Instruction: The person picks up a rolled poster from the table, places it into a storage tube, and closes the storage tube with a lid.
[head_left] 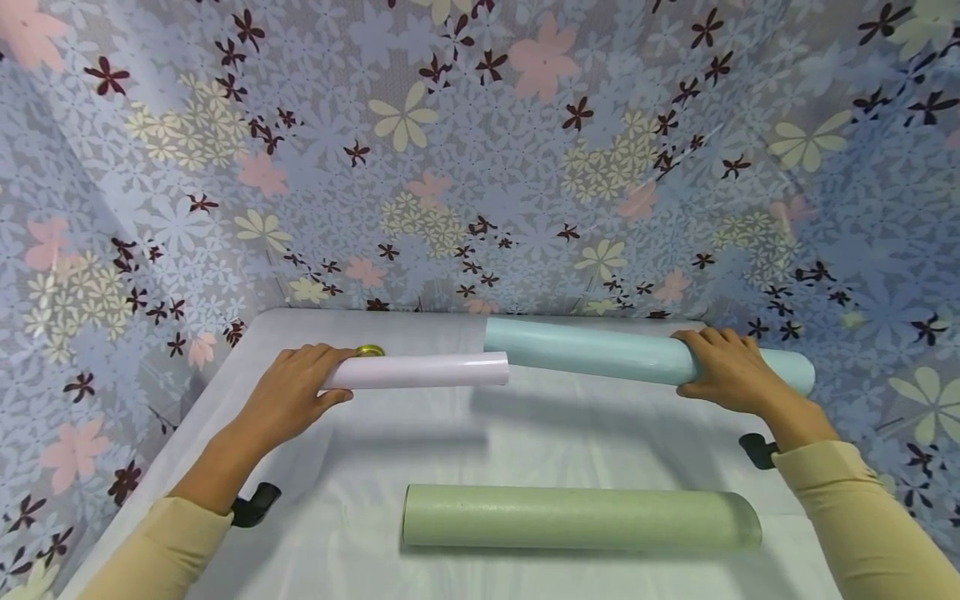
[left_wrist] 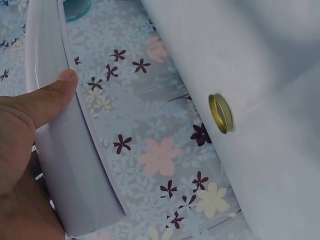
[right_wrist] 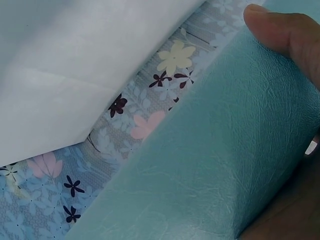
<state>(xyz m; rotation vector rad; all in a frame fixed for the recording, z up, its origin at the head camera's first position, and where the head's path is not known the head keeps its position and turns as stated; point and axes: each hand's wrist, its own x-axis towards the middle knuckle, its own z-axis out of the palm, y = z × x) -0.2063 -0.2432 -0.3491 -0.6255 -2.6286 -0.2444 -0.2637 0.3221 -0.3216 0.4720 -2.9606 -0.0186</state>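
Note:
My left hand (head_left: 300, 390) grips the left end of a glossy pale lilac rolled sheet (head_left: 427, 372), raised above the table. In the left wrist view, the thumb lies along the lilac roll (left_wrist: 82, 165) near its open seam. Over at the right, my right hand (head_left: 723, 368) holds a thicker light blue rolled sheet (head_left: 585, 348) toward its right end. Its finely creased surface fills much of the right wrist view. The two rolls' inner ends come close together in the middle. A green rolled sheet (head_left: 577, 518) lies crosswise on the table nearer to me.
A small gold ring-shaped thing (head_left: 370, 351) lies near the far edge of the white-covered table (head_left: 570, 454), just behind the lilac roll. Flower-patterned cloth (head_left: 487, 167) hangs behind and at both sides. Black wrist mounts (head_left: 256, 505) sit on both arms.

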